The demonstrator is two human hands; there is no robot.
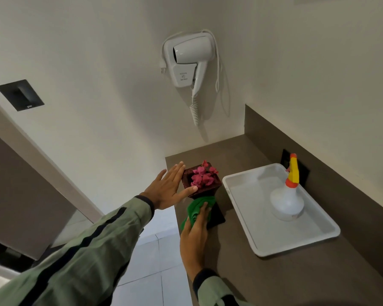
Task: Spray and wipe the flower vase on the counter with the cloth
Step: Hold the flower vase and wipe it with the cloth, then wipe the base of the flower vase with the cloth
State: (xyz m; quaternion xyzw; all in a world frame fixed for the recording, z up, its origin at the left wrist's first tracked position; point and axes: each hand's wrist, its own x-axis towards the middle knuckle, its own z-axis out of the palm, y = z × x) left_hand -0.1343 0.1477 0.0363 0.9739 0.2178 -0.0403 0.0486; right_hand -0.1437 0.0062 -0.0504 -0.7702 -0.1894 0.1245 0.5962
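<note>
A dark brown square vase (217,214) with pink flowers (202,176) stands at the left end of the brown counter (274,277). My left hand (170,187) lies flat against the vase's left rim, fingers spread, thumb along the near edge. My right hand (196,234) presses a green cloth (196,208) against the vase's near side below the rim. A white spray bottle (286,202) with an orange collar and yellow trigger stands upright in the white tray, apart from both hands.
The white tray (248,228) sits right of the vase on the counter. A white hair dryer (189,60) with a coiled cord hangs on the wall above. The counter's left edge drops to a tiled floor (150,261).
</note>
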